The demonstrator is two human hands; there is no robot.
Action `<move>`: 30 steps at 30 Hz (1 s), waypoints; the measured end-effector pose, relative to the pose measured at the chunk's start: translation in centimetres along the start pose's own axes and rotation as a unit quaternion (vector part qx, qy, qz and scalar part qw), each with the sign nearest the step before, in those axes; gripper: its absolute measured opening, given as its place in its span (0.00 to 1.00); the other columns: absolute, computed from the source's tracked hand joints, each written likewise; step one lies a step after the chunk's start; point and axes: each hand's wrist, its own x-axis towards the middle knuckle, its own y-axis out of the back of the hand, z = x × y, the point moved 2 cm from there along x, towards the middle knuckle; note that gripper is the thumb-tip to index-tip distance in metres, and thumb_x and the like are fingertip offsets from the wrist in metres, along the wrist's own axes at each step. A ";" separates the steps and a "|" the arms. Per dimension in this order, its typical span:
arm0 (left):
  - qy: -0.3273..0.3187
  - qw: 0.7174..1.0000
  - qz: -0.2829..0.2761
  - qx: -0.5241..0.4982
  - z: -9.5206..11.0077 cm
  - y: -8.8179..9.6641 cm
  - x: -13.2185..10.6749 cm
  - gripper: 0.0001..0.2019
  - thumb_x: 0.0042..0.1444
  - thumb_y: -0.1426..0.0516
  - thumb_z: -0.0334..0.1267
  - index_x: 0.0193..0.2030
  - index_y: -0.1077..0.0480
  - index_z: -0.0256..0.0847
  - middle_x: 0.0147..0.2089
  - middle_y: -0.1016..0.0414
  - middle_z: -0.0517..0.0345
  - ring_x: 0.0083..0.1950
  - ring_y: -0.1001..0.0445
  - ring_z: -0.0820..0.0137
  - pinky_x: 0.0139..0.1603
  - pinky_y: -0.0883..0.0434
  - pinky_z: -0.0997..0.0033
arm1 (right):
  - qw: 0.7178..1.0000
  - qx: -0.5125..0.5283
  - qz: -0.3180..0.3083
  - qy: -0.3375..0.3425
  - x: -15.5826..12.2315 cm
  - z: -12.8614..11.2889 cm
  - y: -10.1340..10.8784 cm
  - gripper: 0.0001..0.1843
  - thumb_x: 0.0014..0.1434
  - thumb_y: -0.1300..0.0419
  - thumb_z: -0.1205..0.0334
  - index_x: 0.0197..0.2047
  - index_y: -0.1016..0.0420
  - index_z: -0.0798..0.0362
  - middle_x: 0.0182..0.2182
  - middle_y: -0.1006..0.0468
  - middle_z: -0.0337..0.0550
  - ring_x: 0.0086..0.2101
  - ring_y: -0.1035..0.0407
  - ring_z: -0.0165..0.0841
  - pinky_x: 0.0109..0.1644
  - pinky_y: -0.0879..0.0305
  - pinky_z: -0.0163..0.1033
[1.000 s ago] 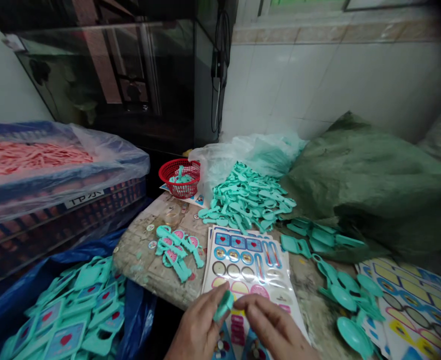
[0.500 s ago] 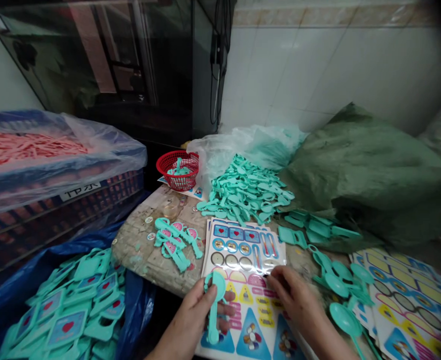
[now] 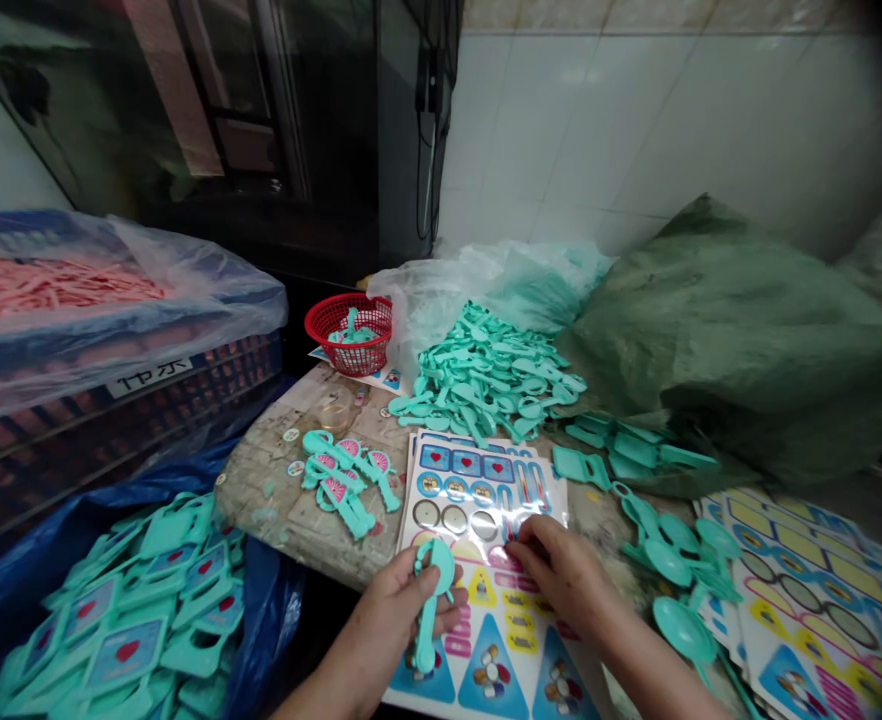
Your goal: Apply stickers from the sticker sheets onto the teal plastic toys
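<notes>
My left hand (image 3: 396, 612) is closed round a teal plastic toy piece (image 3: 430, 600) with a round head and a long handle, held upright over the near edge of a sticker sheet (image 3: 478, 500). My right hand (image 3: 561, 575) rests on that sheet with its fingertips pinched at a pink half-round sticker near the sheet's middle. What, if anything, sits between those fingertips is too small to make out. A few teal pieces with pink stickers on them (image 3: 343, 478) lie left of the sheet on the worn table (image 3: 276, 500).
A heap of bare teal pieces (image 3: 486, 375) and a red basket (image 3: 347, 333) sit behind. Teal spoons (image 3: 673, 560) and more sticker sheets (image 3: 808, 600) lie right. A blue-lined bin of teal cards (image 3: 133, 620) is at lower left, a crate of pink parts (image 3: 73, 300) left, a green sack (image 3: 741, 350) right.
My right hand left the teal piece and moved onto the sticker sheet, then drifted left to the pink sticker. My left hand turned the piece upright and kept hold of it.
</notes>
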 end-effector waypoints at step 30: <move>-0.003 1.000 0.011 0.003 -0.3 0.1 0.2 0.15 0.53 0.40 0.41 0.46 0.31 0.39 0.41 0.24 0.52 0.42 0.23 0.64 0.49 0.29 0.61 | 1.000 0.010 0.013 -0.005 -0.1 0.6 -0.1 0.10 0.56 0.45 0.55 0.27 0.33 0.50 0.24 0.28 0.38 0.25 0.37 0.31 0.29 0.44 0.36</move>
